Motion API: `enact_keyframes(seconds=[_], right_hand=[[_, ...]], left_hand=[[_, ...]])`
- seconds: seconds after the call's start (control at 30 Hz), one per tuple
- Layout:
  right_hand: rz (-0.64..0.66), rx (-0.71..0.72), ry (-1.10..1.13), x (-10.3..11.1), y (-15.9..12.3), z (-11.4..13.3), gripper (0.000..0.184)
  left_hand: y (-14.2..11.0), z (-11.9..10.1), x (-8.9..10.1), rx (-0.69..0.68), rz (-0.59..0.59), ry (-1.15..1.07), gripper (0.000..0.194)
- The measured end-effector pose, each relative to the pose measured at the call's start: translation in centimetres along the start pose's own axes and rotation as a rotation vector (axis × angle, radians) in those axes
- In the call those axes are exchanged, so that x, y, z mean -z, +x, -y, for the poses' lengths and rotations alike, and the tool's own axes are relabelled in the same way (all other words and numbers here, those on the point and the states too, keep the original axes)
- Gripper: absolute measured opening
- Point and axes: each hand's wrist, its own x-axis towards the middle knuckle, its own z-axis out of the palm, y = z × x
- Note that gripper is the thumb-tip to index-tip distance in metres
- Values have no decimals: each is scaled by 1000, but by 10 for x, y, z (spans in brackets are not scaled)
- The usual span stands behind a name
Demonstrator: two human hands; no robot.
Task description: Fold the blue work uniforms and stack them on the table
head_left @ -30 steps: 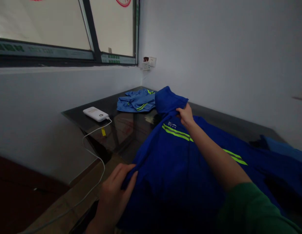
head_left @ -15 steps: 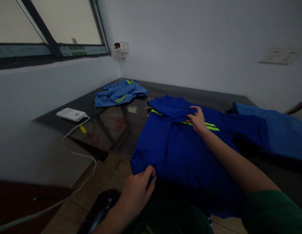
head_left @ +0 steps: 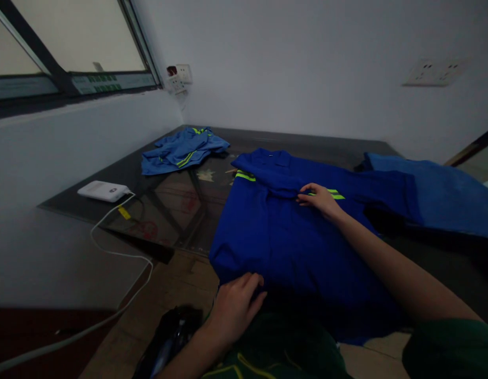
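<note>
A dark blue work jacket (head_left: 244, 231) with yellow-green stripes lies spread over the table's front edge, its collar towards the wall. A flap of it, apparently a sleeve, is folded across the chest. My right hand (head_left: 317, 200) pinches the end of that flap near the chest stripe, fingers closed. My left hand (head_left: 238, 302) is at the jacket's near lower edge, its fingers curled on the cloth; dark shadow partly hides the grip there. The jacket's other sleeve (head_left: 394, 192) stretches out to the right.
A lighter blue striped garment (head_left: 184, 150) lies crumpled at the back left. More blue cloth (head_left: 453, 197) lies at the right. A white power bank (head_left: 103, 191) with a white cable (head_left: 121, 254) sits by the table's left edge. Sockets (head_left: 433, 72) are on the wall.
My right hand has drawn the folded flap slightly down towards me, covering more of the chest stripe. My left hand has shifted a little right along the lower edge. The view has turned slightly right.
</note>
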Motion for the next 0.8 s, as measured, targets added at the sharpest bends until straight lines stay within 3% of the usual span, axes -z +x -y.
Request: enact_keyframes(seconds=[0.07,0.13,0.2,0.3,0.37,0.43,0.53,0.63,0.7,0.8], right_hand=[[3,129,-226,5,-2,-1,22],[-70,356,-455,4,-6,5,18],[-135,538,-625,-6,-14,18,18],[-186,686,-776,-29,-34,46,26],[-215,761,-816,-47,-47,65,31],[-187,823,-812,-67,-53,79,33],[117,905,-765,-103,-49,81,34],[511,930,-726,-145,-35,70,36],[643,934,-745,-169,-25,61,31],[710,946,-795,-190,-13,53,19]], left_hand=[[-13,12,5,-32,-5,-65,12],[-27,31,10,6,-87,-112,16],[-39,52,12,142,-242,-134,21],[-48,83,4,375,-434,-202,22],[-46,97,-9,445,-437,-331,34],[-41,105,-27,450,-354,-515,46],[-32,108,-52,475,-264,-760,52],[-32,106,-64,554,-296,-858,52],[-38,103,-63,576,-339,-867,49],[-53,95,-52,565,-375,-841,45]])
